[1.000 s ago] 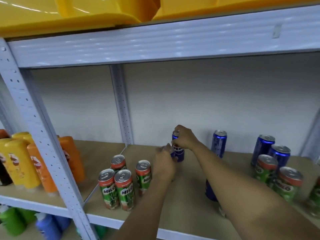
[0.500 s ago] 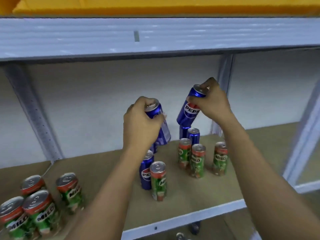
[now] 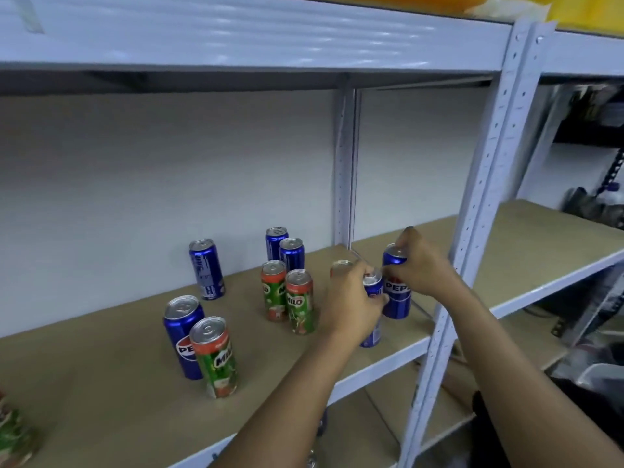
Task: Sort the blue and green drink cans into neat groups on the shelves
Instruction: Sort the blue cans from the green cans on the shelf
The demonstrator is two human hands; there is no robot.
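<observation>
My left hand [image 3: 351,300] grips a blue Pepsi can [image 3: 372,312] near the right end of the wooden shelf [image 3: 101,383]. Just right of it, my right hand [image 3: 422,265] holds a second blue Pepsi can [image 3: 396,298] by its top, standing on the shelf. A green Milo can [image 3: 341,266] is mostly hidden behind my left hand. Two green Milo cans [image 3: 287,298] stand left of my hands, with two blue cans [image 3: 285,249] behind them. Farther left stand a lone blue can [image 3: 206,269] and a blue can [image 3: 180,336] paired with a green Milo can [image 3: 216,358].
A white upright post [image 3: 472,231] rises right beside my right hand at the shelf's front edge. Another post [image 3: 344,163] stands at the back wall. A neighbouring shelf board [image 3: 540,238] extends to the right. More green cans [image 3: 13,434] show at the lower left edge.
Both hands have come down from mid-air with their blue cans to the right end of the shelf. The view has swung right.
</observation>
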